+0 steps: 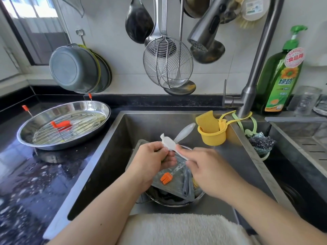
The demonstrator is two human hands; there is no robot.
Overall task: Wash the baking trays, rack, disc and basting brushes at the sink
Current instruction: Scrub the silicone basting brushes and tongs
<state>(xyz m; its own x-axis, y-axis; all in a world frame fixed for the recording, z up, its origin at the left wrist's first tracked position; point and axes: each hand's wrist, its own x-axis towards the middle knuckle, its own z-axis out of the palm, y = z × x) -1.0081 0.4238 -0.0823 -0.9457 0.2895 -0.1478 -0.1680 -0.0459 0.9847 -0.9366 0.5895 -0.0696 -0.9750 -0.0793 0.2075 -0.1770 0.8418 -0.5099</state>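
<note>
Over the sink (109, 156), my left hand (152, 160) grips a white cloth (168, 143) wrapped round a translucent white basting brush (184, 132). My right hand (208, 167) pinches the brush's lower end. Below my hands lies a clear tray (177, 184) with an orange brush head (166, 178) on it, stacked on metal bowls and a wire piece. On the left counter stands a round steel tray (53, 144) holding a wire rack (70, 128) with orange-tipped legs and an orange brush (64, 124).
The faucet head (203, 32) hangs above the sink. A yellow holder with a sponge (210, 129) clings to the sink's right wall, next to a scourer (261, 142). Green dish soap (281, 73) stands at the right. Ladles, a skimmer and pans hang on the wall. A towel (185, 228) lies on the front edge.
</note>
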